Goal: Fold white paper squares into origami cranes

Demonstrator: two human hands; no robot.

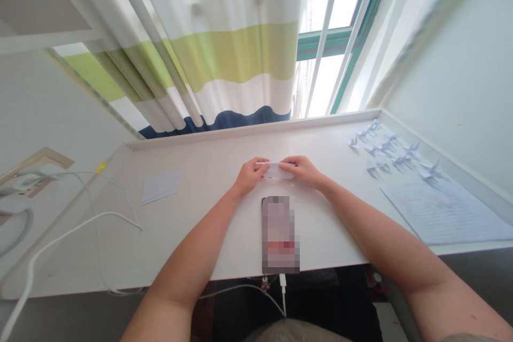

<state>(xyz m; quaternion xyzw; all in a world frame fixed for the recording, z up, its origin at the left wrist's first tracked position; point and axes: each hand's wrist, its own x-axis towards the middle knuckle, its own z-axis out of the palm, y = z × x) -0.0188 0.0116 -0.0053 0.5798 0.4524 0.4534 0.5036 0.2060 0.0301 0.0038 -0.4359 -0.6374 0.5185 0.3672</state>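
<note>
A small piece of folded white paper [274, 171] is stretched between my two hands over the middle of the white desk [224, 224]. My left hand [251, 175] pinches its left end, and my right hand [303, 170] pinches its right end. Just below the hands lies a phone [280, 235], its screen blurred out, with a white charging plug [282, 281] at its lower edge. To the left, flat white paper sheets [161, 186] rest on the desk. Several folded paper cranes [390, 149] stand in a group at the far right.
A written sheet of paper [449, 211] lies near the right front edge. White cables [80, 230] run across the desk's left side from a wall socket [34, 184]. A raised rim [256, 131] borders the back, before a striped curtain [240, 53] and a barred window [332, 37].
</note>
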